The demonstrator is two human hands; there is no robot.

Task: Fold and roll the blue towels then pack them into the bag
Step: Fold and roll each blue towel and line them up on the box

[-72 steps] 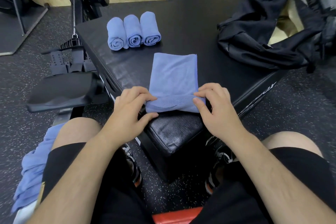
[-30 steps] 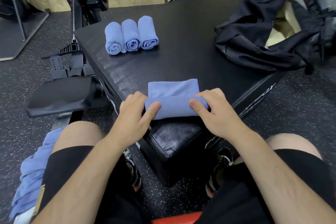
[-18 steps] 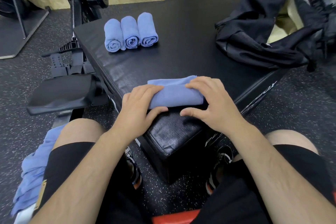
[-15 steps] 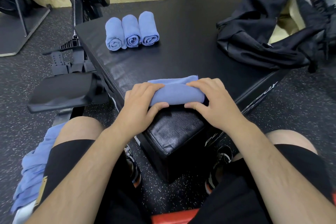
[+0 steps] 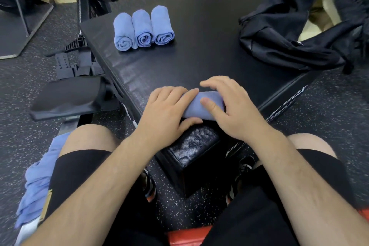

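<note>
A blue towel [image 5: 196, 107], rolled into a tight cylinder, lies near the front corner of the black padded box [image 5: 209, 62]. My left hand [image 5: 166, 110] wraps its left end, thumb underneath. My right hand [image 5: 227, 108] covers its right end, thumb pressed on top. Three finished blue towel rolls [image 5: 142, 28] lie side by side at the box's far left. The black bag [image 5: 295, 32] slumps at the far right, its mouth gaping toward the back.
A heap of loose blue towels [image 5: 38, 181] hangs beside my left thigh. A rowing machine's black seat [image 5: 67, 98] and footplates [image 5: 73, 62] stand left of the box. Speckled rubber floor surrounds everything.
The flat folded towel has been rolled away from me into a full cylinder; no flat part shows any more. Both hands travelled forward with it.
</note>
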